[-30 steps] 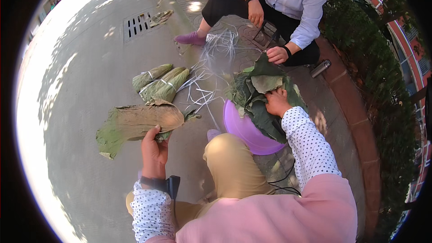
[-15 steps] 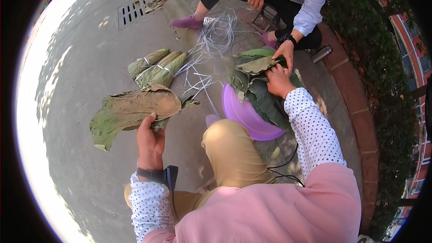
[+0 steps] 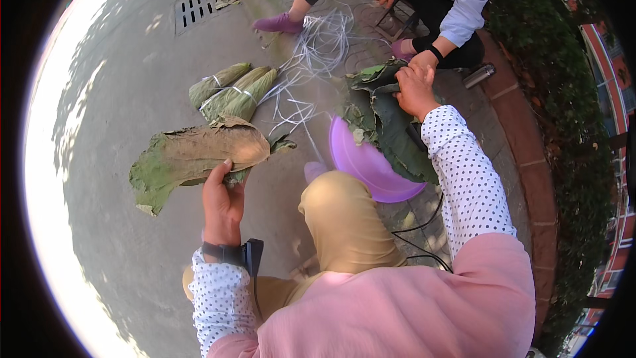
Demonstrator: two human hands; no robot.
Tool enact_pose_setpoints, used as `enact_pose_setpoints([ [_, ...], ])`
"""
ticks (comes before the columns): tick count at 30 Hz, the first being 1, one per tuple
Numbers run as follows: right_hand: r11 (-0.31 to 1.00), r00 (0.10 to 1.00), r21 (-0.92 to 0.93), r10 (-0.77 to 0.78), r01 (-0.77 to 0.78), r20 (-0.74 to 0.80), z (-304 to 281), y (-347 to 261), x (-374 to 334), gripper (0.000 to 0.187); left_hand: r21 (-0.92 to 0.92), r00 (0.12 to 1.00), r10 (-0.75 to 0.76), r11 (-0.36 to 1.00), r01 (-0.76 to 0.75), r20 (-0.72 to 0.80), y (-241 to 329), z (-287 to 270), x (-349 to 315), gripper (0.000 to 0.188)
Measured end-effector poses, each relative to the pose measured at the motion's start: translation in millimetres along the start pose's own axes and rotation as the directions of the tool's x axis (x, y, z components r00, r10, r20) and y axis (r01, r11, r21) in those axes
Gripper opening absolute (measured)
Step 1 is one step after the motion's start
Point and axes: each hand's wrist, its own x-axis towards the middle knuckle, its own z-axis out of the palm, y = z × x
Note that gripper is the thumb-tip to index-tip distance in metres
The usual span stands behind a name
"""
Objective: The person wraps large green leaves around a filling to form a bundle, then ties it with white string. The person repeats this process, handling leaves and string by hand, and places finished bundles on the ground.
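My left hand [image 3: 224, 202] grips a stack of large dried leaves [image 3: 209, 152], brown in the middle and green at the left end, with the thumb on top. At the right, my right hand [image 3: 416, 91] is closed on the edge of dark green leaves [image 3: 397, 129]. These leaves lie over a purple plastic basin [image 3: 371, 171] and hide much of it. A co-worker's hand [image 3: 425, 59] is right behind my right hand, close to the same leaves. Beyond my left hand, two leaf bundles [image 3: 242, 96] tied with white string lie on the ground.
A tangle of white plastic string [image 3: 321, 43] spreads across the ground near the co-worker's purple shoe [image 3: 278, 23]. A metal flask [image 3: 479, 75] lies by the brick kerb [image 3: 513, 119] and hedge. A drain grate [image 3: 197, 11] is at the far left. Black cables [image 3: 424, 242] run beside my knee.
My right hand has shifted slightly up, and the top leaves at the basin are now folded up in its grip. The co-worker's hand has moved back a little. My left hand stays nearly still.
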Motion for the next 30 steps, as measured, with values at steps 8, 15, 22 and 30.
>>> enact_pose_setpoints([
  [8, 0.988, 0.977, 0.145, -0.020, 0.052, -0.214, -18.6, -46.1, 4.6, 0.076, -0.006, 0.999, -0.034, 0.999, 0.034, 0.008, -3.6, -18.0, 9.1, 0.029],
  [15, 0.582, 0.894, 0.684, -0.358, 0.440, -0.271, -81.4, -194.9, -10.4, 0.048, -0.056, 0.997, 0.005, 0.998, -0.001, 0.080, -9.9, -28.5, 10.0, 0.035],
  [22, 0.291, 0.947, 0.957, -0.305, -0.010, 0.102, -78.9, -267.2, -15.4, 0.038, -0.182, 0.980, 0.048, 0.983, -0.013, 0.191, -6.3, -11.5, 0.8, 0.037],
  [30, -0.097, 0.938, 0.951, -0.222, -0.294, 0.267, -78.8, -270.7, -12.8, 0.019, -0.167, 0.979, 0.067, 0.985, -0.035, 0.191, -2.9, -12.6, -4.0, 0.037],
])
